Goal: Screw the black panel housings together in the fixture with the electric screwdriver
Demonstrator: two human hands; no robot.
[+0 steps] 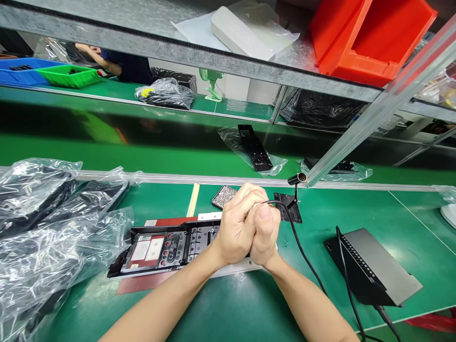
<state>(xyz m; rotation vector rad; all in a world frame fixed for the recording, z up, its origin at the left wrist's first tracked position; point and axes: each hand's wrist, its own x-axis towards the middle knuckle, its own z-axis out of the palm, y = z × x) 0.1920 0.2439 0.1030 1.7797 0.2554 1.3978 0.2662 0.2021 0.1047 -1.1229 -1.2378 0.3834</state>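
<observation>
My left hand (235,230) and my right hand (265,232) are closed together around a corded tool whose body is hidden in the fists. A black cable (297,237) leaves the top of the grip and curves down to the right. Under both hands lies a long black plastic housing (183,242) with an open window, round holes and ribs on its inner side. It rests on a reddish-brown and white fixture board (137,285). Whether the tool's tip touches the housing is hidden by my hands.
Bagged black parts (64,237) crowd the left side. Behind my hands are a speckled phone-like object (223,196) and a ring holder (297,179) on a black base. A grey-black control box (374,268) stands right. Overhead runs a metal shelf (171,45) with a red bin (356,66).
</observation>
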